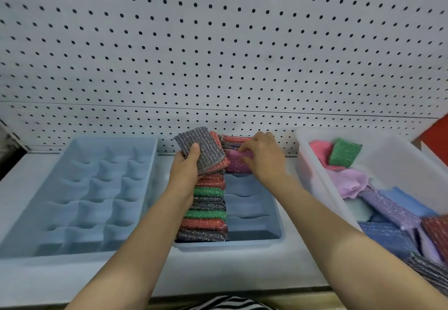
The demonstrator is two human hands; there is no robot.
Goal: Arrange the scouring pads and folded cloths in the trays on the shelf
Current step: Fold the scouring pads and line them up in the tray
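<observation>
While seating the magenta pad (236,164) in the far slot of the middle tray (276,233), work from the present grip: right hand (264,161) with fingers (243,150) curled and pinched on the pad's upper edge, pad just under the fingertips. Press straight down between the dividers (249,217) rather than sideways, given the red and grey pads (232,140) just beyond the fingers, seemingly loose and likely to tip. Mind the left hand (186,164), thumb and fingers clamped round a small stack (203,149), grey pad on top and red beneath, held just left of the right fingertips and above the far end of the filled row (208,210) running back toward the left wrist. Hold that stack level and apart from the right fingers to avoid snagging; expect the glittery mesh to catch on itself. Feed the next pad from the stack into the slot just nearer than the right fingertips, on edge like the row. Leave the white bin (305,159), out past the right wrist on the shelf (218,268), with its loose pads and cloths (388,207), for later reaching.
</observation>
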